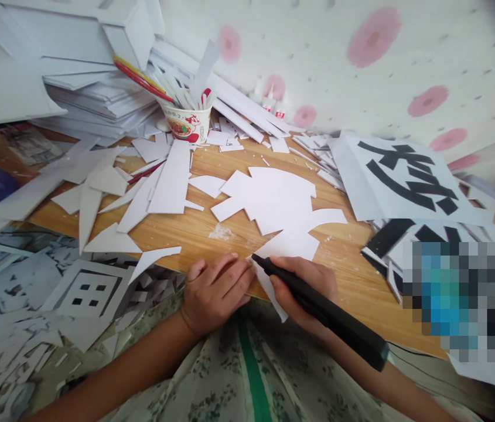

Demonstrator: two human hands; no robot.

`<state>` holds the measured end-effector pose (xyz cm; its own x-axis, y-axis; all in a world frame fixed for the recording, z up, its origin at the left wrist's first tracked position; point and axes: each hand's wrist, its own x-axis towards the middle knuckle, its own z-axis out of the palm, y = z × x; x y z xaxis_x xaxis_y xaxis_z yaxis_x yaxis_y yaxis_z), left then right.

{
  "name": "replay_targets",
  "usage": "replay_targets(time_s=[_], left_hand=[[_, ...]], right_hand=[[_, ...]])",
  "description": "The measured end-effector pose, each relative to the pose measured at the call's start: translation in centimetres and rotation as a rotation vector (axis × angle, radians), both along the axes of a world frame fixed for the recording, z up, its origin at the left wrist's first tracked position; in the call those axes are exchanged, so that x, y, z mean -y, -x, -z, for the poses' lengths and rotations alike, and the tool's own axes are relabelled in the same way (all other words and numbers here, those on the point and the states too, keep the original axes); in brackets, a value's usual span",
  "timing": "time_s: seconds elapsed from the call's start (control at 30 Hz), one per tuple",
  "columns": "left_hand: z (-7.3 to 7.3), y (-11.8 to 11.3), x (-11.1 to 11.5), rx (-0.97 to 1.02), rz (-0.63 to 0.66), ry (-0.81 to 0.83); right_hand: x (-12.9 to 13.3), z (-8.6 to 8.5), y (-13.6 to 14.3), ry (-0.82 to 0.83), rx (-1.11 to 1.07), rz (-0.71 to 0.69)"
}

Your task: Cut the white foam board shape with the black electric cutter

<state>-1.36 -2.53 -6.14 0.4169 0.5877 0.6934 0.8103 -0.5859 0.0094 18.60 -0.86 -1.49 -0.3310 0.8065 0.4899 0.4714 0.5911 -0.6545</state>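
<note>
My right hand (pixel 306 287) is wrapped around a thick black pen-shaped tool (pixel 330 316). Its narrow tip points left and ends right by the fingers of my left hand (pixel 221 287). That left hand lies palm down at the table's front edge, thumb apart, fingers extended beside a white board piece; whether it presses on the piece is hard to see. Between my hands a narrow pointed white strip (pixel 270 291) hangs over the edge. Just beyond them lies a large white cut-out shape (pixel 277 199) with angular and curved outlines.
White offcuts (pixel 170 181) are scattered over the wooden table (pixel 339 252). A paper cup (pixel 188 123) holding strips and coloured handles stands behind, near stacked boards (pixel 84 105). At right lies a sheet with black brush-style strokes (pixel 405 176). Many scraps cover the floor (pixel 14 316) at left.
</note>
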Motion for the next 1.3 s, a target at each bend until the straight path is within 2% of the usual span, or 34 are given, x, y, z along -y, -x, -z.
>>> replay_targets(time_s=[0.3,0.57,0.83,1.3], left_hand=[[0.0,0.0,0.0,0.010,-0.007,-0.004],[-0.1,0.0,0.0,0.000,0.001,0.012],[-0.3,0.0,0.2,0.009,-0.008,0.045],[-0.3,-0.1,0.1,0.038,-0.006,0.035]], right_hand=[[0.6,0.2,-0.8,0.009,-0.009,-0.025],[1.1,-0.3,-1.4,-0.003,0.048,-0.059],[1.8,0.0,-1.9,0.014,0.052,-0.038],[3.0,-0.3,-3.2,-0.097,0.041,-0.080]])
